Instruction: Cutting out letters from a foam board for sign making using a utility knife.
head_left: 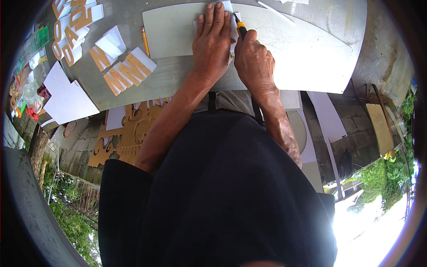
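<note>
My left hand (212,46) lies flat with its fingers stretched forward, pressing down a small white piece (228,6) that it mostly covers. Beside it, my right hand (255,62) is closed around a yellow-and-black utility knife (241,29). The knife's tip points away from me and rests at or close to the right edge of the white piece. Under both hands spreads a pale grey-white board (171,31) with scratches and cut lines on its right part.
A pencil (145,40) lies left of the board on the grey table (187,80). Brown-and-white cut-out letters (124,75) sit further left, near a white sheet (66,98) and plastic bags (30,89). A thin white strip (275,12) is at the far side. Brown cut-out sheets (126,138) are below the table edge.
</note>
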Action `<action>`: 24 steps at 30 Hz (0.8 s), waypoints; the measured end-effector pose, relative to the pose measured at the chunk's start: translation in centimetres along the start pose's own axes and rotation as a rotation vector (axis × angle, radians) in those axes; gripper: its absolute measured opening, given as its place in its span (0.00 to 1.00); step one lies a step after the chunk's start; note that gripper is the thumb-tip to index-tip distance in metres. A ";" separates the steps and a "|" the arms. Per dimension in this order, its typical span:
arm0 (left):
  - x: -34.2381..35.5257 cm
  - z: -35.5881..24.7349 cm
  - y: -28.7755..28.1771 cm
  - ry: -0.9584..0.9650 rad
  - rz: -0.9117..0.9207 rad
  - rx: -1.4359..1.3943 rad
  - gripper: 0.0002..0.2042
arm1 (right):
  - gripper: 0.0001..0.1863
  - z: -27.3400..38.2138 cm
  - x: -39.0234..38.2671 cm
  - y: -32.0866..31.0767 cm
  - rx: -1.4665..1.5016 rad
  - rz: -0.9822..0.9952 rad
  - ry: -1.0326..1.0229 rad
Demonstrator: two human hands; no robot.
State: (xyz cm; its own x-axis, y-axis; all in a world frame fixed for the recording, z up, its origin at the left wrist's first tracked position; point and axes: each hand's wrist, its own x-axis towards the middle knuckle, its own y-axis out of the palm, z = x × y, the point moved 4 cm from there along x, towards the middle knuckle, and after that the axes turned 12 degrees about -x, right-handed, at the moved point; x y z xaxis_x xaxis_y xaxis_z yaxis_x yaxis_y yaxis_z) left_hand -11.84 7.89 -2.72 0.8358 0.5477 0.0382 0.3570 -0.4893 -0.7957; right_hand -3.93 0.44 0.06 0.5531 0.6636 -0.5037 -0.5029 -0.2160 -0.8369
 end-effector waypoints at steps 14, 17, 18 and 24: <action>-0.1 0.3 0.7 -0.010 -0.038 -0.045 0.31 | 0.09 0.0 -0.8 0.1 -0.033 0.012 0.003; -0.2 0.3 0.6 -0.008 -0.023 -0.061 0.32 | 0.08 -0.2 -1.4 0.4 -0.034 0.015 0.007; -0.2 0.3 0.5 -0.005 -0.028 -0.049 0.32 | 0.08 -0.2 -1.6 0.6 -0.047 0.008 0.000; -0.1 0.4 0.9 -0.003 -0.035 -0.017 0.32 | 0.07 -0.5 -2.8 1.2 -0.076 0.007 0.018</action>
State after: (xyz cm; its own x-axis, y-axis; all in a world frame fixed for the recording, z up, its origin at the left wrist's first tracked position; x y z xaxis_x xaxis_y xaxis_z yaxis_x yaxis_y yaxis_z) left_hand -11.81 7.64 -3.70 0.8213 0.5669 0.0643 0.3932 -0.4808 -0.7837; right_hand -5.73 -2.04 0.31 0.5620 0.6490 -0.5127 -0.4551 -0.2750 -0.8469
